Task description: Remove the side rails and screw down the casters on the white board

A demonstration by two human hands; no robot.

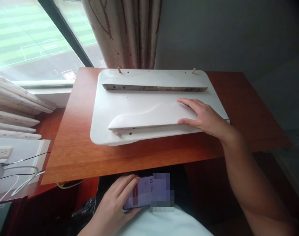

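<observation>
the right arm is stretched forward, its hand (pixel 200 114) angled inward, with the thumb parted from the extended fingers. the left hand (pixel 118 193) is held low before the torso, fingers bent.

Patterned curtain (pixel 129 36) beside a window (pixel 36 36), cables (pixel 37 170) below a white wall socket (pixel 1 153).

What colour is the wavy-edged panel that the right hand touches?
The wavy-edged panel is white; it shows best in the head view.
</observation>
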